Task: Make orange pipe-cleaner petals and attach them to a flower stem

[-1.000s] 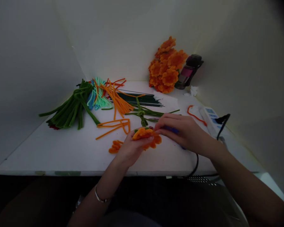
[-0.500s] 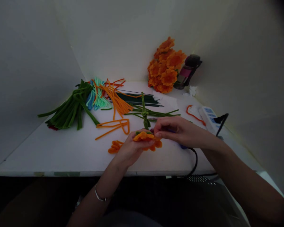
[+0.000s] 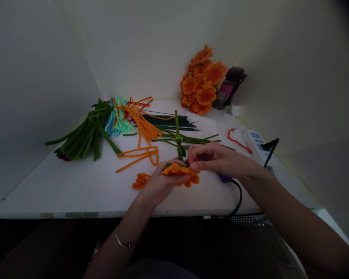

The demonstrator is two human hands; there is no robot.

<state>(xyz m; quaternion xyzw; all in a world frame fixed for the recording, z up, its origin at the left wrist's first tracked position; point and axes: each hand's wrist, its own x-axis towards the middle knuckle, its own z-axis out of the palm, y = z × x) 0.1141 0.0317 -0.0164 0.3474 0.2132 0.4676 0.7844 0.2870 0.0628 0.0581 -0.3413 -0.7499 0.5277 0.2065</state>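
My left hand [image 3: 162,181] is closed around an orange pipe-cleaner flower [image 3: 176,169], its petals low and its green stem [image 3: 178,135] pointing up and away. At the right side of the flower, my right hand [image 3: 211,159] has thumb and fingertips pinched together, close against the petals and the stem's base. What lies between those fingertips is too small and dark to make out. Partly hidden under my right hand is a blue-purple tool [image 3: 225,178] with a black cord. Left of the flower, a small cluster of orange loops [image 3: 140,181] rests on the table.
Bundles of green [image 3: 84,133], mint [image 3: 122,118] and orange pipe cleaners [image 3: 145,126] lie at the left, beside dark wires [image 3: 168,121]. Finished orange flowers [image 3: 202,83] stand at the back near a dark bottle [image 3: 229,87]. A power strip [image 3: 257,145] sits right.
Both hands stay on the flower. My right fingertips have shifted very slightly against it; the whole view has moved a touch.
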